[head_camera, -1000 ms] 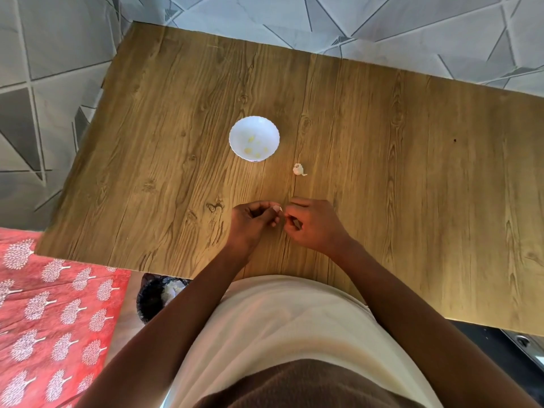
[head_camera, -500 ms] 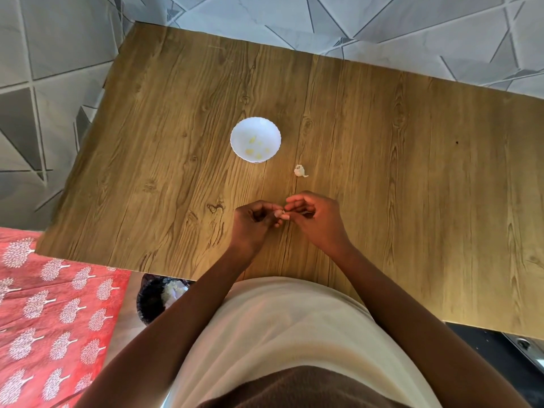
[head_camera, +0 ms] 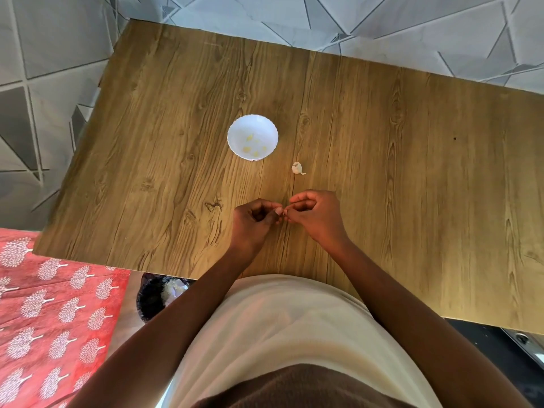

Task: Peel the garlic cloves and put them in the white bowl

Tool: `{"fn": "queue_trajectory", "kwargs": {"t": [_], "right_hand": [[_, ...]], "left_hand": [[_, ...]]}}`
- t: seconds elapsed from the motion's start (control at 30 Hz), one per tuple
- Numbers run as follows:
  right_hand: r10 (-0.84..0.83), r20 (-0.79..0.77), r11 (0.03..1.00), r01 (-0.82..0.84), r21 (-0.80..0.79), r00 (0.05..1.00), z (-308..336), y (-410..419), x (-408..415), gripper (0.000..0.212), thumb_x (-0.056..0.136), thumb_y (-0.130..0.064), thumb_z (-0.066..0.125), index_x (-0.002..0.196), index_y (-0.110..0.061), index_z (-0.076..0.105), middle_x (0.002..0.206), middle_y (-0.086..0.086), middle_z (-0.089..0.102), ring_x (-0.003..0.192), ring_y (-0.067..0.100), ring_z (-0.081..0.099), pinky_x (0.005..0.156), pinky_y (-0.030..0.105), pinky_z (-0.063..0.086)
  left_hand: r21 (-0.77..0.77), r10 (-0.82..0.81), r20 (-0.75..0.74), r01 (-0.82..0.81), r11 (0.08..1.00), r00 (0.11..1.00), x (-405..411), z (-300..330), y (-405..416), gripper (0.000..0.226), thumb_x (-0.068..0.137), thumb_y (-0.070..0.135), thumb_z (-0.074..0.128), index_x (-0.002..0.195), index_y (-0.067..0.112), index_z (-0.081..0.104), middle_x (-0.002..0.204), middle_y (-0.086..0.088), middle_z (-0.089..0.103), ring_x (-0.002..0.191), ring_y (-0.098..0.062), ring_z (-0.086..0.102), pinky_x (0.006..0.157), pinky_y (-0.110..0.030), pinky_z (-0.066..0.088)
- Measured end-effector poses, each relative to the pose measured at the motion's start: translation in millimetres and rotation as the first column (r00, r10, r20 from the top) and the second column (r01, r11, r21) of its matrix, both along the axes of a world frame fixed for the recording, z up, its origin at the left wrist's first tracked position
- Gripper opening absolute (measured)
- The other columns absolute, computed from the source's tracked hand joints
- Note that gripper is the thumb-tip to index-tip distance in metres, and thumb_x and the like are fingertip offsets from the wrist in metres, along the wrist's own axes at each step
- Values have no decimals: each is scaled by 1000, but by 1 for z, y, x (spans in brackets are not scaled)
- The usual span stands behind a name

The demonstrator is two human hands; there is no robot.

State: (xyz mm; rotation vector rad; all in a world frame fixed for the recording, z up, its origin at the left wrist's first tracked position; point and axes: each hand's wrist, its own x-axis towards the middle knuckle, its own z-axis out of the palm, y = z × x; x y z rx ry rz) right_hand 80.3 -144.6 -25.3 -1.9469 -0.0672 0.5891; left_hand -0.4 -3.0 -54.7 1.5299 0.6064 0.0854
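Wood-grain table (head_camera: 382,172); glossy white bowl (head_camera: 235,131).

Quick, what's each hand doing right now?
Left hand: fingers curled, pinching a small garlic clove.
Right hand: fingers curled, pinching the same clove.

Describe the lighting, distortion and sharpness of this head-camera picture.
Head view: warm light pools on the wooden table near the hands; wide-angle bending curves its edges; the white bowl is bright but not blown out; the clove between the left hand and right hand is too small to resolve.
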Motion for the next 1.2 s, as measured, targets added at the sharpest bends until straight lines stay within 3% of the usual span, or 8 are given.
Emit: {"fn": "queue_trajectory", "kwargs": {"t": [0.13,0.23,0.37,0.5,0.67,0.83,1.07,1.2], "right_hand": [[21,70,999,-18,-51,997,-2,0,-3,31,76,-12,89,103,-7,74,80,-5,75,72,5,74,69,22,61],[-35,71,999,37,-26,997,-3,1,-4,30,75,-10,89,101,-7,75,80,-4,76,72,4,73,65,18,59],[-189,-92,972,199,123,978,-2,2,-1,23,76,-1,86,97,-3,75,82,13,76,77,25,77,72,33,63],[-251,-349,903,349,253,903,0,1,-2,22,80,7,80,100,9,70,86,25,75,82,35,76,74,33,63],[-230,-337,912,323,254,913,0,-1,-4,24,80,7,80,102,9,70,88,25,75,82,34,77,73,32,63],[-242,-345,908,337,248,907,0,-5,-3,25,81,3,82,104,6,72,89,22,76,81,31,76,76,34,63],[-236,-328,910,326,254,915,-1,-2,-5,26,80,0,83,103,4,72,86,22,76,77,29,75,76,36,62],[-228,-357,902,334,273,906,-1,-1,-6,27,80,1,83,104,5,71,87,25,75,81,34,74,82,44,59]], "left_hand": [[13,-11,13,11,1000,1000,-3,2,-1,8,90,4,78,98,5,79,87,-6,79,82,-22,75,82,-33,62],[45,11,37,-13,999,999,-3,5,-3,10,89,5,79,98,8,80,90,-1,80,88,-17,77,84,-29,61],[-15,57,77,-56,998,995,-1,9,-5,12,89,1,78,101,1,78,90,-6,80,85,-19,77,81,-25,60],[-51,61,71,-57,997,996,-1,6,-4,13,90,0,76,103,2,77,90,-10,79,82,-19,75,80,-27,60],[15,-11,76,10,1000,997,0,3,-2,21,92,2,75,113,6,77,100,-4,80,91,-19,76,83,-25,60],[62,-70,86,64,996,994,1,1,-2,16,91,4,77,107,4,79,93,-2,80,84,-20,77,80,-27,60],[-198,29,19,-25,980,999,1,0,-3,15,91,1,75,105,3,76,94,-13,78,84,-22,72,83,-34,60],[-195,-15,84,31,980,996,0,1,-2,29,93,0,72,121,8,71,92,-10,75,82,-18,69,80,-32,57]]}}
